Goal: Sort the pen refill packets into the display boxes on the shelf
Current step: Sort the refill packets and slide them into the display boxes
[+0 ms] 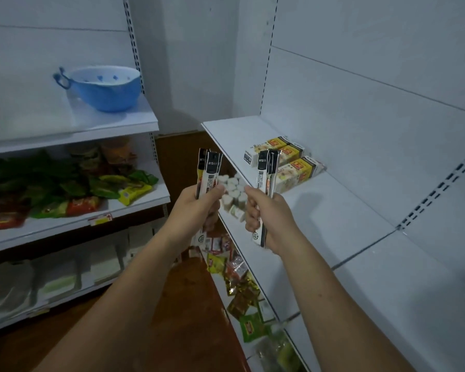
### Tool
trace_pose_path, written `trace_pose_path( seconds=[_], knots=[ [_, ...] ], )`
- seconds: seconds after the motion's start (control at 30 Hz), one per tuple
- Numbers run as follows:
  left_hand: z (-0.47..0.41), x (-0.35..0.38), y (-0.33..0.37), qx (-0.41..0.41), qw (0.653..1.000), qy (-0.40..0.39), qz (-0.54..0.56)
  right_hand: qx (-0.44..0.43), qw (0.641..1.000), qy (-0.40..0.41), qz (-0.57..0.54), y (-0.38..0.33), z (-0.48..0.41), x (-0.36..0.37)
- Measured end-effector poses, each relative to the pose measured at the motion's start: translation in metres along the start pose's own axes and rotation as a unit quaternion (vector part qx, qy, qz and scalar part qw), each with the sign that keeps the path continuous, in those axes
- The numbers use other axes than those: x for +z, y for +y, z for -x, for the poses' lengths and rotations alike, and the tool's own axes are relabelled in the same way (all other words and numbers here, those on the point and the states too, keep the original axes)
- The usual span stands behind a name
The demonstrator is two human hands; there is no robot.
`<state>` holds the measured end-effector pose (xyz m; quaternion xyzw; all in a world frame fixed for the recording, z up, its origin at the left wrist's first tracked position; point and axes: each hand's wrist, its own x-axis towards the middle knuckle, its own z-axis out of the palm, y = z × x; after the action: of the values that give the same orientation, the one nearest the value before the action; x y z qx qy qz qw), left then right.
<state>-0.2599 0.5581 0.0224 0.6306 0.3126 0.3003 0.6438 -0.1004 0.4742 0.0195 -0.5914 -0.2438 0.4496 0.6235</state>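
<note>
Pen refill packets [209, 170] stand upright in two bundles. The left hand [200, 204] grips one, and the right hand [263, 214] grips the second bundle [267, 169], fingers curled round the lower halves. The yellow display boxes [289, 158] lie on the white shelf [333, 210] ahead and to the right, just beyond the right hand, which is nearer. The left bundle would likely have to cross over. Which way the boxes open I cannot tell.

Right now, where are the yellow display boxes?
The yellow display boxes lie right of centre in the head view, on the white right-hand shelf, near its back panel, just beyond the refill packets gripped by the right hand.
</note>
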Motion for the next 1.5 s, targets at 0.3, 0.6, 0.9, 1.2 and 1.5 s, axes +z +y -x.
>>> trace_pose_path(
  seconds=[0.3,0.6,0.9,1.2,1.5],
  knots=[
    [-0.08,-0.054,0.017,0.01,0.999,-0.05,0.011,-0.01,1.0,0.03,-0.001,-0.014,-0.07,0.053],
    [-0.193,-0.054,0.021,0.009,0.997,-0.078,-0.014,-0.021,0.998,0.054,-0.031,-0.038,-0.169,0.048],
    [-0.299,-0.03,0.04,-0.006,0.996,-0.09,-0.001,-0.011,0.995,0.066,-0.079,-0.082,-0.256,0.027],
    [-0.378,0.0,0.045,-0.013,0.986,-0.168,0.01,-0.031,0.985,0.161,-0.053,-0.1,-0.287,-0.001],
    [-0.43,0.022,0.035,-0.03,0.934,-0.353,0.035,-0.055,0.937,0.332,-0.097,-0.09,-0.283,-0.008]
  ],
)
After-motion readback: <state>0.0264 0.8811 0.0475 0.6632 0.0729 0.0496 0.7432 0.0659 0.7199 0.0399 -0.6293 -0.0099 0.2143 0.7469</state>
